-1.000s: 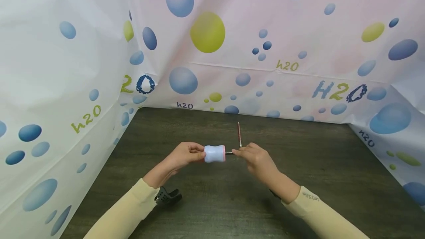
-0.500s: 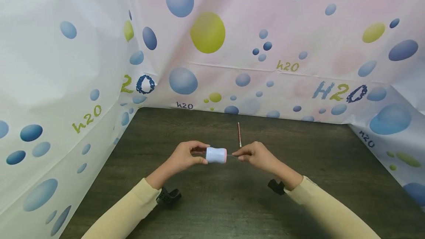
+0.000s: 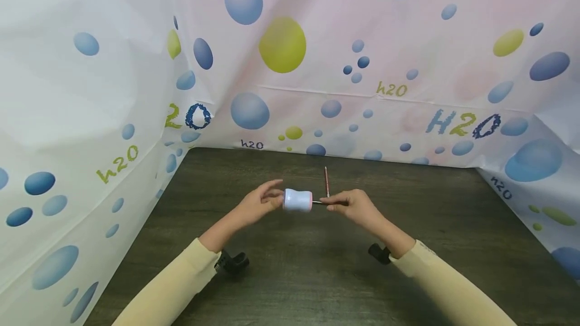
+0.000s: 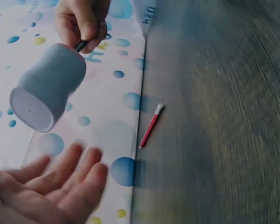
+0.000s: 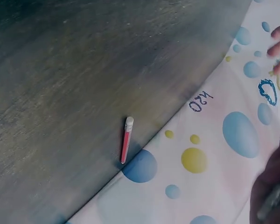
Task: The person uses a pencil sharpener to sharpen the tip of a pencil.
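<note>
In the head view a pale blue, waisted cylinder (image 3: 297,200) with a pink rim lies sideways in the air between the hands. A thin dark rod (image 3: 318,202) runs into its pink end. My right hand (image 3: 360,208) pinches this rod between thumb and fingers, and the cylinder hangs from it. My left hand (image 3: 258,205) is at the cylinder's other end; in the left wrist view its spread fingers (image 4: 91,175) stand apart from the cylinder's flat, pale base (image 4: 31,110). At the right wrist view's edge, the right hand is dark and cut off.
A red pencil (image 3: 327,181) with a white eraser end lies on the dark wooden table (image 3: 281,275) beyond the hands. White sheeting (image 3: 217,64) printed with blue and green dots stands behind the table and along its sides.
The left fingers have loosened from the cylinder and spread. The cylinder and rod have shifted slightly right, then upward in the head view with the right hand. The pencil has stayed put.
</note>
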{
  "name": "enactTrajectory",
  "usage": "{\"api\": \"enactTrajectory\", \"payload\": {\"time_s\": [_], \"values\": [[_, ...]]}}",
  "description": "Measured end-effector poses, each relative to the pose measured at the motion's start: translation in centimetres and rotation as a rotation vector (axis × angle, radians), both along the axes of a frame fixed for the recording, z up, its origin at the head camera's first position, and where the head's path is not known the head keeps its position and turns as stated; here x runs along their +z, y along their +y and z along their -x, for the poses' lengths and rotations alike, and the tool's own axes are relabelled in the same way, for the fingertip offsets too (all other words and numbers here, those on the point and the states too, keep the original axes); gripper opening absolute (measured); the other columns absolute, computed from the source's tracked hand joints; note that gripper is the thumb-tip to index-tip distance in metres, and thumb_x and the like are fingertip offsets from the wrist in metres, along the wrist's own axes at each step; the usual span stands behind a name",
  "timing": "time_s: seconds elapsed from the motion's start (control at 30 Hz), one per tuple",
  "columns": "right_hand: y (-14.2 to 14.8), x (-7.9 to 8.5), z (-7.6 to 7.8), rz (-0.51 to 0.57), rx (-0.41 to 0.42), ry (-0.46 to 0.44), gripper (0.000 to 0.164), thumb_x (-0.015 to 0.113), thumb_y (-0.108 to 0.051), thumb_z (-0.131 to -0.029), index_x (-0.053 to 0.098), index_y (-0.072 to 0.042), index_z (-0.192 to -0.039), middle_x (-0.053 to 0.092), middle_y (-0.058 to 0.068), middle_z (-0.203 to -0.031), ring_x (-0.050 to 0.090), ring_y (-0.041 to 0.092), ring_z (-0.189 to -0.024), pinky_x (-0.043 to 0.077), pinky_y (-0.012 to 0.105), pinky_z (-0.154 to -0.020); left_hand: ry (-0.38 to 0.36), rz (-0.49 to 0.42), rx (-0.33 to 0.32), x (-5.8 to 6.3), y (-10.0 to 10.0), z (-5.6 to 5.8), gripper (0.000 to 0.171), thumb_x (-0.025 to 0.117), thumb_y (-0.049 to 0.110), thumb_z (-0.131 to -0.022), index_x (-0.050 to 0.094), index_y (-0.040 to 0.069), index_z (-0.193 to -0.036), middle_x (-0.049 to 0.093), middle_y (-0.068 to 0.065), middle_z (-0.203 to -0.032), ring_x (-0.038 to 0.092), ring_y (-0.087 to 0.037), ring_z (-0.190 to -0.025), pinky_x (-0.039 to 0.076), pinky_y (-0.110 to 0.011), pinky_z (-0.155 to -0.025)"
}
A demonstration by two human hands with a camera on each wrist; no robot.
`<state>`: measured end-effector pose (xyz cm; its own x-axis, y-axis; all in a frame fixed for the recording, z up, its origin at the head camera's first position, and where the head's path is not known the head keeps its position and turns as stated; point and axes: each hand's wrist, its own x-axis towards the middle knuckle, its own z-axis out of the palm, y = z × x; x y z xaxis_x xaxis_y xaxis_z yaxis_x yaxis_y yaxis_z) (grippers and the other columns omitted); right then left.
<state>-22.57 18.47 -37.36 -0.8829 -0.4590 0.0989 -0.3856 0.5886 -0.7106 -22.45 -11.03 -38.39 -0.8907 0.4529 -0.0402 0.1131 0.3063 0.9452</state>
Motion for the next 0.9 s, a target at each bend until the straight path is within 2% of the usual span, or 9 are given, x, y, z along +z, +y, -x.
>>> {"api": "enactTrajectory", "payload": {"time_s": [0.07,0.17,0.33,0.53,0.6,0.67,0.73,0.8,0.9], "values": [[-0.1,-0.2,-0.2,-0.017,-0.021,0.137,0.024,0.074,-0.003,-0.090,0.079,-0.005,-0.113,0.079,0.016,-0.099,0.070,0.019,-0.081,0.050,0.021,-0.062,-0.086,0.018,0.028,-0.1,0.0,0.3,0.080,0.054,0.058,-0.101,0.045,-0.005,-0.149,0.062,-0.031,-0.137,0.067,-0.040,-0.122,0.057,-0.050,-0.102],[-0.1,-0.7,-0.5,-0.027,0.005,0.398,0.027,0.077,0.005,-0.083,0.081,-0.005,-0.108,0.078,0.010,-0.091,0.065,0.014,-0.073,0.049,0.020,-0.058,-0.183,0.009,0.059,-0.2,0.1,0.5,0.074,0.049,0.056,-0.104,0.059,-0.010,-0.136,0.071,-0.031,-0.122,0.075,-0.033,-0.105,0.062,-0.046,-0.094],[-0.5,-1.2,-0.6,-0.047,0.077,0.745,0.034,0.078,0.016,-0.074,0.082,-0.003,-0.103,0.080,0.009,-0.090,0.066,0.018,-0.075,0.054,0.025,-0.060,-0.212,0.026,0.104,-0.3,0.3,0.7,0.059,0.056,0.043,-0.105,0.066,-0.010,-0.127,0.077,-0.025,-0.107,0.078,-0.027,-0.093,0.064,-0.044,-0.087],[-1.1,-1.6,-0.8,-0.082,0.089,0.836,0.037,0.077,0.021,-0.070,0.082,-0.002,-0.099,0.080,0.011,-0.086,0.072,0.020,-0.077,0.061,0.031,-0.065,-0.176,0.033,0.103,-0.4,0.3,0.8,0.043,0.063,0.026,-0.103,0.066,-0.011,-0.125,0.074,-0.026,-0.113,0.075,-0.018,-0.091,0.062,-0.048,-0.093],[-1.2,-1.4,-0.8,-0.097,0.085,0.785,0.036,0.075,0.021,-0.074,0.082,-0.002,-0.100,0.080,0.012,-0.086,0.074,0.022,-0.078,0.062,0.031,-0.066,-0.148,0.020,0.107,-0.4,0.2,0.8,0.039,0.066,0.019,-0.101,0.065,-0.011,-0.125,0.072,-0.027,-0.118,0.073,-0.018,-0.096,0.062,-0.047,-0.094],[-1.2,-1.1,-0.8,-0.096,0.095,0.654,0.032,0.072,0.019,-0.079,0.081,-0.002,-0.103,0.080,0.014,-0.089,0.074,0.020,-0.076,0.060,0.027,-0.062,-0.103,0.002,0.110,-0.3,0.2,0.7,0.037,0.070,0.013,-0.097,0.064,-0.010,-0.126,0.070,-0.027,-0.122,0.072,-0.019,-0.100,0.062,-0.044,-0.093],[-1.0,-0.7,-0.5,-0.073,0.111,0.429,0.027,0.069,0.014,-0.086,0.080,0.000,-0.107,0.080,0.018,-0.094,0.070,0.014,-0.068,0.052,0.022,-0.055,-0.043,-0.007,0.105,-0.2,0.1,0.5,0.038,0.074,0.009,-0.093,0.065,-0.009,-0.125,0.070,-0.027,-0.123,0.072,-0.022,-0.103,0.063,-0.041,-0.091],[-0.7,-0.2,-0.1,-0.016,0.134,0.144,0.023,0.067,0.007,-0.092,0.077,0.003,-0.112,0.078,0.023,-0.103,0.067,0.004,-0.067,0.044,0.020,-0.055,0.034,0.010,0.100,-0.1,0.1,0.3,0.039,0.079,0.008,-0.089,0.067,-0.005,-0.124,0.070,-0.024,-0.124,0.071,-0.026,-0.108,0.062,-0.040,-0.093],[-0.2,0.2,0.8,0.066,0.130,-0.233,0.025,0.065,-0.002,-0.097,0.072,0.008,-0.119,0.076,0.028,-0.106,0.053,-0.001,-0.063,0.038,0.022,-0.056,0.139,0.054,0.093,-0.1,0.3,-0.1,0.042,0.084,0.008,-0.084,0.070,0.001,-0.122,0.070,-0.019,-0.126,0.069,-0.032,-0.116,0.059,-0.044,-0.101]]}}
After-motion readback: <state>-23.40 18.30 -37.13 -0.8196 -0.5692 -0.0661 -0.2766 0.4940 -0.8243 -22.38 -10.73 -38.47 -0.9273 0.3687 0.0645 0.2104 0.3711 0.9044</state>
